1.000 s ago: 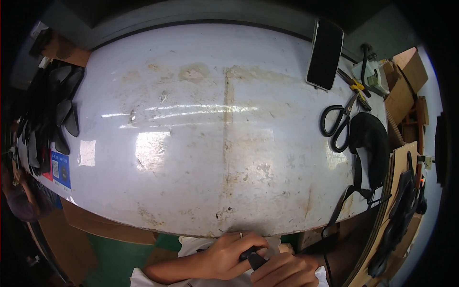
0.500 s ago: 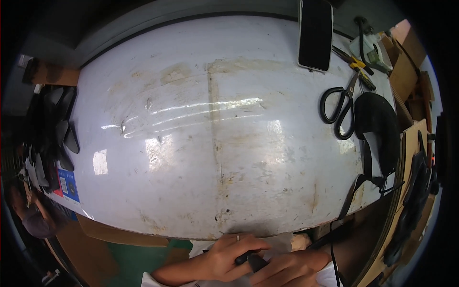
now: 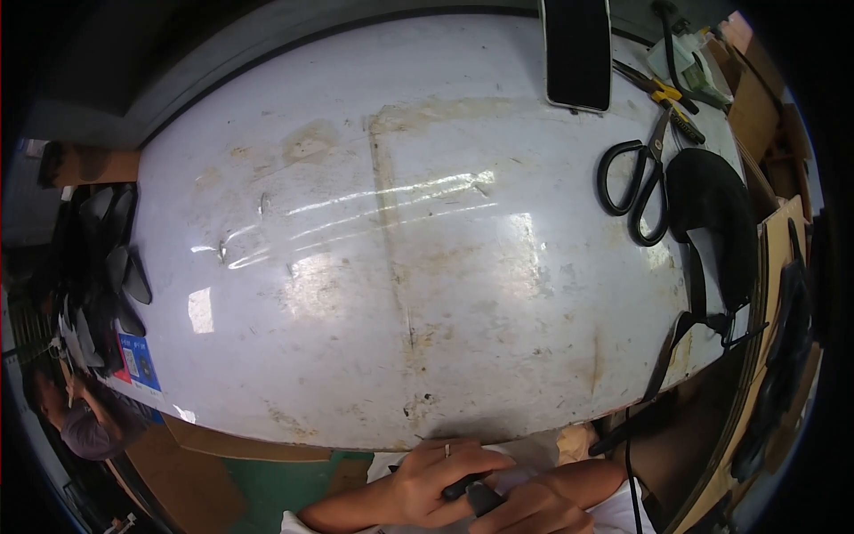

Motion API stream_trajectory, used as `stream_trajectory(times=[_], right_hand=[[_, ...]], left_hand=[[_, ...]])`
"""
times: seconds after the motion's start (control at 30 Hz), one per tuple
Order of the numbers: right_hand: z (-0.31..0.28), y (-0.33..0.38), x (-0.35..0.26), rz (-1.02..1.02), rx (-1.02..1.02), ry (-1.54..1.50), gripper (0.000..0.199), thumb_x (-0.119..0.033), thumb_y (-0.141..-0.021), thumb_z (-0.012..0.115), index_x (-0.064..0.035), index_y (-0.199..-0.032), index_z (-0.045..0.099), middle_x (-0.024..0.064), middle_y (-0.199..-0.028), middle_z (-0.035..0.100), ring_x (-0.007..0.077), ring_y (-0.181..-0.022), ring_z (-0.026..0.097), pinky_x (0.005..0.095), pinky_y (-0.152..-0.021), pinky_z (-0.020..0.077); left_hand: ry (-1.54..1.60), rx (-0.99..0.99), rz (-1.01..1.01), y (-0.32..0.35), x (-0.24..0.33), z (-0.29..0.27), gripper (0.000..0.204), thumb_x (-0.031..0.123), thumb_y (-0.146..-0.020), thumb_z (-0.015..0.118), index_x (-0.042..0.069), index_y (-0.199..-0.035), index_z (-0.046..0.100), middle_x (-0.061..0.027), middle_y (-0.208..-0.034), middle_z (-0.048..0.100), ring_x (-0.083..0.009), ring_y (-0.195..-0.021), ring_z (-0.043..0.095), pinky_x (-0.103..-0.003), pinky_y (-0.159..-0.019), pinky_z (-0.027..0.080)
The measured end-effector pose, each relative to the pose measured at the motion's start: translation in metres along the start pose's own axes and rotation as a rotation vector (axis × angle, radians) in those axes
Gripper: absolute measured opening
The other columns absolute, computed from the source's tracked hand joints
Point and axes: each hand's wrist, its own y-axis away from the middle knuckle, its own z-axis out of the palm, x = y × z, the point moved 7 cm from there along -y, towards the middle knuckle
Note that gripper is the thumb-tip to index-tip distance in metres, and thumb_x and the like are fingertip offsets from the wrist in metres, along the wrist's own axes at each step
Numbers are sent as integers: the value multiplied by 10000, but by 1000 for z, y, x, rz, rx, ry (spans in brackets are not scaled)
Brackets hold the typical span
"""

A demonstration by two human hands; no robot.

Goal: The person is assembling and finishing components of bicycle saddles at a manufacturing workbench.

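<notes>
Both my hands are low at the bottom of the view, below the near edge of the white worktable. My left hand, with a ring on one finger, curls around a small dark object. My right hand closes on the same dark object from the right. What the object is stays unclear, as the fingers hide most of it. White cloth lies under the hands.
Black scissors, a dark phone and yellow-handled pliers lie at the table's far right. A black shoe piece lies at the right edge. Dark shoe parts pile up left. Another person is at lower left.
The view has tilted and shifted, so the table now sits lower and more to the right in frame. My hands stay together on the dark object below the table edge.
</notes>
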Motion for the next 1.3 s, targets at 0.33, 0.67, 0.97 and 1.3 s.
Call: stream_trajectory(times=[0.33, 0.67, 0.97, 1.3], right_hand=[[-26, 35, 35, 222, 810, -372, 208, -48, -903, 668, -11, -714, 588, 97, -661, 607, 234, -549, 606, 386, -547, 555], [-9, 6, 14, 36, 47, -186, 134, -15, -874, 676, -18, -761, 603, 98, -701, 617, 253, -610, 626, 427, -604, 575], [-3, 17, 0, 3, 90, -248, 131, -85, -902, 687, -17, -805, 633, 102, -724, 619, 246, -594, 609, 417, -585, 549], [16, 26, 10, -152, 307, 168, 297, -159, -926, 662, -55, -659, 580, 32, -603, 530, 158, -488, 535, 304, -460, 443]], left_hand=[[-72, 9, 46, 4, -3, -4, 251, 32, -910, 626, -112, -1111, 676, -159, -752, 684, -264, -631, 685, -359, -580, 554], [-147, 108, -51, 7, -2, -4, 208, 30, -934, 643, -55, -1107, 721, -144, -798, 716, -208, -630, 684, -302, -561, 532], [-84, 58, -33, 4, -1, -1, 236, 75, -954, 649, -58, -1135, 718, -131, -793, 712, -197, -649, 688, -296, -560, 516], [-252, 52, -104, 11, 0, 1, 244, -4, -949, 630, -13, -1191, 662, -122, -874, 698, -260, -718, 689, -343, -636, 539]])
